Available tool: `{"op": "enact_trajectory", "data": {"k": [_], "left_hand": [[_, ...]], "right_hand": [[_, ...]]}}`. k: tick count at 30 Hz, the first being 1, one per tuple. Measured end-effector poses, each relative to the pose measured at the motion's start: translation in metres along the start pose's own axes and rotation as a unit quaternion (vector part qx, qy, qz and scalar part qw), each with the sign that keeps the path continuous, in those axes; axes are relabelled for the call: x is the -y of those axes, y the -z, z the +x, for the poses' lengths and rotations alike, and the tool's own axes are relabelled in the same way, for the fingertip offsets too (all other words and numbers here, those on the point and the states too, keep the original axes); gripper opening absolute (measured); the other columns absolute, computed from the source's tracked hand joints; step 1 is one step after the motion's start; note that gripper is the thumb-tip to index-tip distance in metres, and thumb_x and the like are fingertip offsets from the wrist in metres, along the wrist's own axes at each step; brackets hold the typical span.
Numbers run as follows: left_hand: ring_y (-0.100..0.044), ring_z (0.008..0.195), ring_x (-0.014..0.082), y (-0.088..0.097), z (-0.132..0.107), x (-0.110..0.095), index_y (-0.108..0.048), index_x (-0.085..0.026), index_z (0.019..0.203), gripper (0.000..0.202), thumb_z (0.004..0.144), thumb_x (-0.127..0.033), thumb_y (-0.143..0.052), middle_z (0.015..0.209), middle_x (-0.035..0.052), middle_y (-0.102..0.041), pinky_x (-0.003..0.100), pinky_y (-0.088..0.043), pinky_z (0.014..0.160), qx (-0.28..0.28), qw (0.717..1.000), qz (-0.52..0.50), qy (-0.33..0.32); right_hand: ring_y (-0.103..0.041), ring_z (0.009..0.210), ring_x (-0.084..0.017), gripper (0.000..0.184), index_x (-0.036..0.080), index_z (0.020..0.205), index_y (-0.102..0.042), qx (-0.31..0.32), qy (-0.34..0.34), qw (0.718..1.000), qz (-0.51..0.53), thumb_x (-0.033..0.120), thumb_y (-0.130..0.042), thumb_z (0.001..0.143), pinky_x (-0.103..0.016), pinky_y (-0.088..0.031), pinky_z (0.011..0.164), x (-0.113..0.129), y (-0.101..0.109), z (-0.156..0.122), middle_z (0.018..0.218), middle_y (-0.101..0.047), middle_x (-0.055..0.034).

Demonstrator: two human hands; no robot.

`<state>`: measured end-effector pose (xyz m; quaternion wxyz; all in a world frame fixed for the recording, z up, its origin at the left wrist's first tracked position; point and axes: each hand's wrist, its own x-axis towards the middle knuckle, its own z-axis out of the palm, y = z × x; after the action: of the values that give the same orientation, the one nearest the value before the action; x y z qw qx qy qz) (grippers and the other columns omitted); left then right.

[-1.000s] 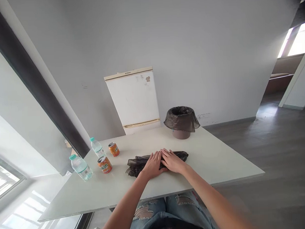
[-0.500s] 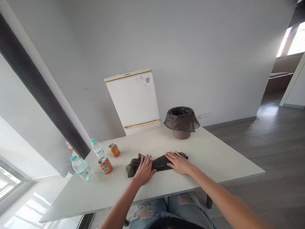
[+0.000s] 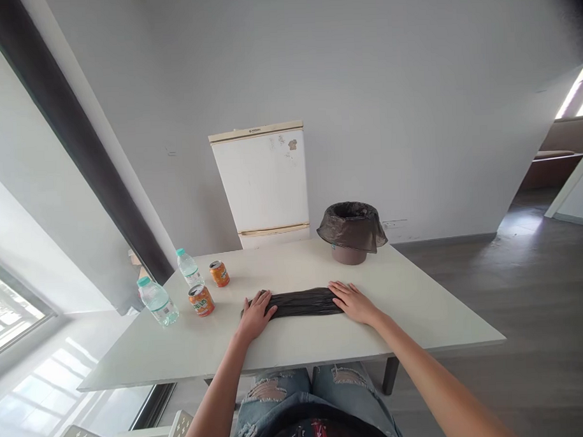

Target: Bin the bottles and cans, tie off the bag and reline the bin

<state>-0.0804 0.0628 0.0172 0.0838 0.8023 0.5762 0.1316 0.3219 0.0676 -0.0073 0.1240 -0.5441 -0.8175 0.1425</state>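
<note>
Left hand (image 3: 256,314) and right hand (image 3: 354,302) lie flat, fingers spread, each pressing one end of the black plastic bag (image 3: 301,302), a flattened strip between them; risk: the slick film probably slips or bunches if either palm presses unevenly.

left hand (image 3: 255,314): flat, fingers spread | right hand (image 3: 354,302): flat, palm down, arms outstretched

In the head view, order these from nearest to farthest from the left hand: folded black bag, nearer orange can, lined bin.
1. Folded black plastic bag: touching the left hand.
2. Nearer orange drink can: to its left.
3. Brown bin with dark liner: far right.
</note>
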Motion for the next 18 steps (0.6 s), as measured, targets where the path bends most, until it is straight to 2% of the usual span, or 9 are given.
{"op": "enact_trajectory", "data": {"k": [4,7,14,18], "left_hand": [[-0.031,0.164,0.0257,-0.004,0.001,0.004,-0.049,-0.029,0.16,0.054,0.11,-0.048,-0.043,0.169,0.0103,-0.047,0.058,-0.017,0.133,-0.007,1.0,-0.009,0.009],[-0.033,0.163,0.0251,-0.006,0.001,0.005,-0.051,-0.029,0.158,0.053,0.109,-0.046,-0.046,0.167,0.0103,-0.05,0.056,-0.018,0.134,-0.014,1.0,-0.006,0.009],[-0.034,0.162,0.0269,-0.009,0.002,0.01,-0.05,-0.029,0.158,0.052,0.11,-0.048,-0.043,0.167,0.0102,-0.05,0.058,-0.02,0.133,-0.021,1.0,-0.003,0.0],[-0.034,0.162,0.0274,-0.011,0.002,0.012,-0.049,-0.029,0.158,0.053,0.113,-0.05,-0.031,0.165,0.0094,-0.051,0.06,-0.02,0.132,-0.03,1.0,0.007,-0.004]], "right_hand": [[-0.021,0.167,-0.025,0.068,0.026,0.171,-0.035,-0.005,0.009,1.0,0.002,0.056,-0.02,0.111,-0.052,-0.015,0.137,-0.003,-0.001,0.001,0.179,-0.024,-0.005],[-0.022,0.167,-0.026,0.067,0.025,0.17,-0.037,-0.011,0.009,1.0,0.004,0.054,-0.022,0.111,-0.054,-0.016,0.136,-0.002,-0.002,0.002,0.179,-0.026,-0.0064],[-0.025,0.166,-0.027,0.066,0.026,0.169,-0.039,-0.031,0.003,0.999,0.014,0.054,-0.024,0.111,-0.054,-0.019,0.136,0.002,-0.002,0.0,0.178,-0.029,-0.0061],[-0.03,0.164,-0.029,0.068,0.026,0.166,-0.044,-0.055,-0.001,0.998,0.031,0.058,-0.022,0.111,-0.054,-0.023,0.135,0.003,0.0,-0.001,0.176,-0.035,-0.0067]]}}
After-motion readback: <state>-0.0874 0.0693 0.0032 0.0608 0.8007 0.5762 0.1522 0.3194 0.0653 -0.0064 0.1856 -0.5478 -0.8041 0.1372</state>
